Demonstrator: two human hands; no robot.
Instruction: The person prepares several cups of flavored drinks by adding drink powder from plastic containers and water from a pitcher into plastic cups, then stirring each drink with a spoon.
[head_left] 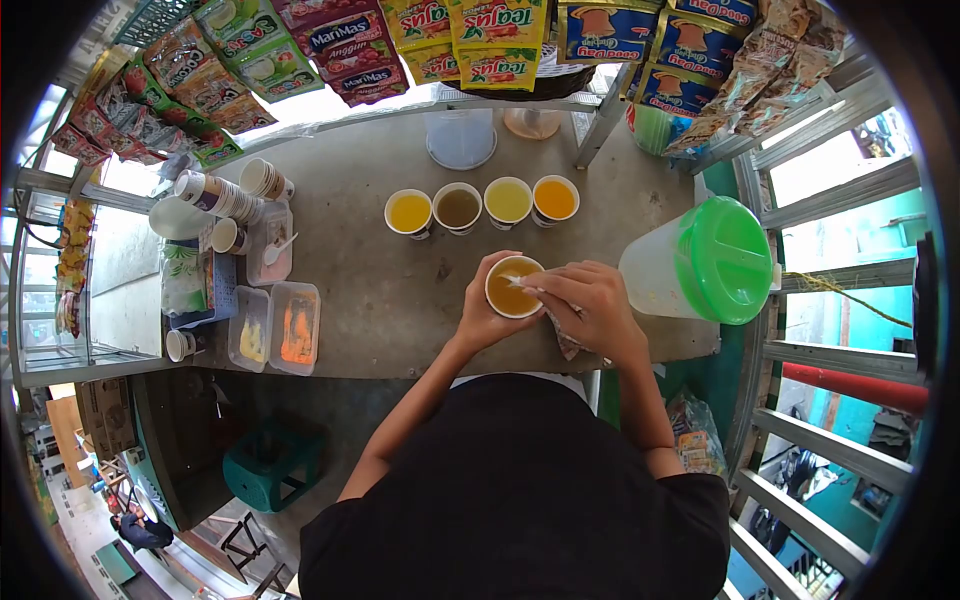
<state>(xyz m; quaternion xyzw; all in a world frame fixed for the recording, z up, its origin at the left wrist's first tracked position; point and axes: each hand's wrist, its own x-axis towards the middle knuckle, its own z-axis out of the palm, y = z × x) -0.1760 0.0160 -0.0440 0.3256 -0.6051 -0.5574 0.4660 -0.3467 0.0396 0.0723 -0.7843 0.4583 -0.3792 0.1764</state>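
White paper cup [513,316], amber liquid [500,289], held over the counter [380,310].
My left hand [484,316] curls partway round its wall; my right hand [598,302], nearly closed, pinches a white utensil [514,281] dipped inside. Four filled cups [458,230] stand at eleven o'clock.

Decent open lane on bench [375,300], from orange-filled tub [315,340] across to left hand [482,318]. Four drink cups [461,229] packed side by side ahead, hardly any gap, but free room left of them. Big green-lidded jug [690,262] walls off right side. Sachet strips [498,45] hang along far side.
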